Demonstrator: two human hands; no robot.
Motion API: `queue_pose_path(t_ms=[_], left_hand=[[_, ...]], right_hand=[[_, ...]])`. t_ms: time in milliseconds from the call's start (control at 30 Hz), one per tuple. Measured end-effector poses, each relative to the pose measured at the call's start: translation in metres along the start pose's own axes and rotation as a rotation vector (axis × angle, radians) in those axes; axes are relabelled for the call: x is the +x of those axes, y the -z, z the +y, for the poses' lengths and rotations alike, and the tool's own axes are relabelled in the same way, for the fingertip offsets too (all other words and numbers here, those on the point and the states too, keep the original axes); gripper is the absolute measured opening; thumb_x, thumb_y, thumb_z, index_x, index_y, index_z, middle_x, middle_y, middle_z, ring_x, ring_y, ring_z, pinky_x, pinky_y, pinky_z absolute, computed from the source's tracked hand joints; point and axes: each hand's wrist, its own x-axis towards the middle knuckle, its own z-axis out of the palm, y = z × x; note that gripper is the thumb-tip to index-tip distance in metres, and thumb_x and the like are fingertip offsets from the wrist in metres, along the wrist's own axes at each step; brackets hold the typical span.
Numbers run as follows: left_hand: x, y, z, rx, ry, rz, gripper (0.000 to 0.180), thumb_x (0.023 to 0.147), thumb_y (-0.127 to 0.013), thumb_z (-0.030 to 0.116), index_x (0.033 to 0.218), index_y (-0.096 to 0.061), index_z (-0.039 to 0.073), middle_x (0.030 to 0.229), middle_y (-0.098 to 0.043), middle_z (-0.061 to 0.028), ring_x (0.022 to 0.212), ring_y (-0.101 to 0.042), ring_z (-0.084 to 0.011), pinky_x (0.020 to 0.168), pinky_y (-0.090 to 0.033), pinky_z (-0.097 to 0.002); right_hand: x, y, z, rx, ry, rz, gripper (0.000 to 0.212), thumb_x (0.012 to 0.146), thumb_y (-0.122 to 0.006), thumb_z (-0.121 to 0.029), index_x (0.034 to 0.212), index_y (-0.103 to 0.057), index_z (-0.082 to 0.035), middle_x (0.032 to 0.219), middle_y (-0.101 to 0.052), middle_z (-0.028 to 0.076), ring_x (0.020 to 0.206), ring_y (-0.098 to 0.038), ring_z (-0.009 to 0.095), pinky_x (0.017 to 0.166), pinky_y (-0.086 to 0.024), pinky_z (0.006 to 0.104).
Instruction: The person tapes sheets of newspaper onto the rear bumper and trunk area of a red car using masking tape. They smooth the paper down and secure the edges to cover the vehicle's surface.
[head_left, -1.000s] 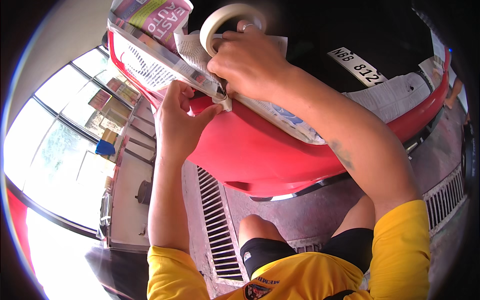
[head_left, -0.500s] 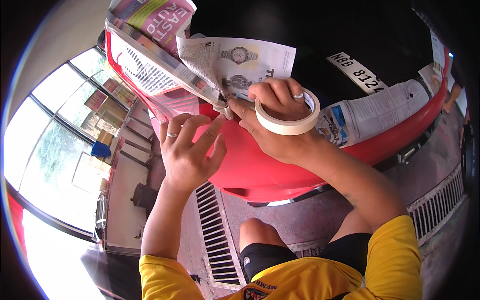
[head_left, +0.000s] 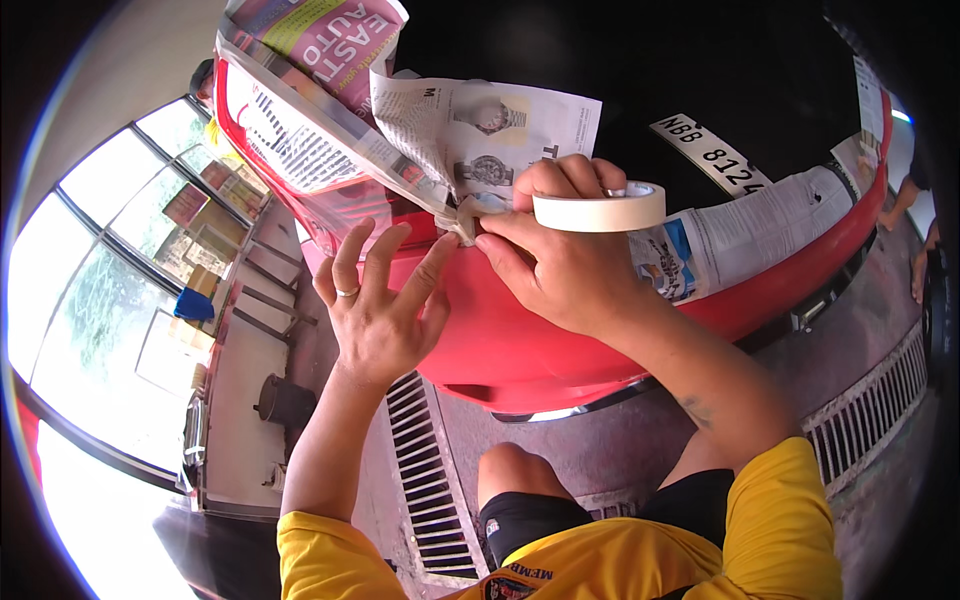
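My right hand (head_left: 575, 275) carries a roll of cream masking tape (head_left: 600, 213), the ring hooked over its curled fingers. Its thumb and index finger reach to a crumpled bit of tape (head_left: 463, 222) at the lower corner of newspaper sheets (head_left: 525, 135). My left hand (head_left: 375, 315) is open with fingers spread, its index fingertip touching the same crumpled tape from the left. Below both hands curves a glossy red car bumper (head_left: 520, 345). The newspaper covers the car's left corner, beside a red lamp (head_left: 410, 228).
A white number plate (head_left: 705, 155) lies in the dark area beyond. More newspaper (head_left: 770, 230) is fixed along the bumper's right. Metal drain grates (head_left: 430, 480) run across the floor. Boxes (head_left: 215, 225) and a dark bucket (head_left: 285, 400) stand left. People show at the upper left (head_left: 205, 85) and far right (head_left: 905, 200).
The tape roll has tipped from showing its ring to nearly edge-on and shifted slightly right. My left fingers have spread wider. A person's head has come into sight at the upper left.
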Motion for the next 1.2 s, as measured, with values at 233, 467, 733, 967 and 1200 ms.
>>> queue_pose_path(t_ms=[233,467,733,967,1200], left_hand=[[-0.003,-0.001,-0.012,-0.088,0.136,0.183,0.042,0.086,-0.072,0.012,0.127,-0.077,0.01,0.124,-0.064,-0.0102,0.129,-0.053,-0.0348,0.112,-0.036,-0.0479],[0.02,-0.003,0.014,-0.052,-0.062,0.035,0.036,0.092,-0.074,0.031,0.126,-0.077,0.017,0.129,-0.067,-0.0043,0.135,-0.055,-0.0294,0.11,-0.032,-0.0468],[0.059,0.01,0.007,-0.053,-0.165,-0.138,0.044,0.098,-0.071,0.05,0.127,-0.077,0.017,0.134,-0.068,-0.0006,0.136,-0.058,-0.0279,0.114,-0.027,-0.0512],[0.106,0.015,-0.011,-0.077,-0.172,0.029,0.039,0.078,-0.092,0.019,0.115,-0.079,0.017,0.127,-0.064,-0.0069,0.116,-0.061,-0.0324,0.096,-0.053,-0.046],[0.14,-0.008,-0.005,-0.251,-0.243,-0.156,0.029,0.09,-0.084,0.02,0.116,-0.078,0.007,0.118,-0.069,-0.0115,0.112,-0.065,-0.0345,0.094,-0.056,-0.0482]], right_hand=[[0.022,-0.017,-0.009,0.141,-0.206,-0.108,0.013,0.08,-0.089,-0.025,0.082,-0.083,-0.013,0.093,-0.063,0.005,0.09,-0.063,0.03,0.084,-0.048,0.0477],[0.027,0.027,0.049,0.069,-0.192,0.311,0.019,0.089,-0.087,-0.031,0.093,-0.079,-0.014,0.077,-0.065,0.007,0.072,-0.067,0.025,0.065,-0.049,0.0404],[-0.024,0.022,0.045,0.397,-0.58,0.05,0.041,0.09,-0.086,-0.043,0.096,-0.08,-0.003,0.084,-0.07,0.012,0.084,-0.065,0.022,0.076,-0.05,0.0364],[-0.015,-0.023,0.064,0.643,-0.76,-0.08,0.029,0.098,-0.075,-0.029,0.093,-0.077,0.0,0.078,-0.074,0.012,0.073,-0.069,0.02,0.072,-0.052,0.0368],[-0.006,-0.026,0.086,0.743,-0.932,-0.318,0.034,0.092,-0.079,-0.036,0.1,-0.076,-0.003,0.082,-0.074,0.011,0.073,-0.071,0.021,0.071,-0.054,0.0369]])
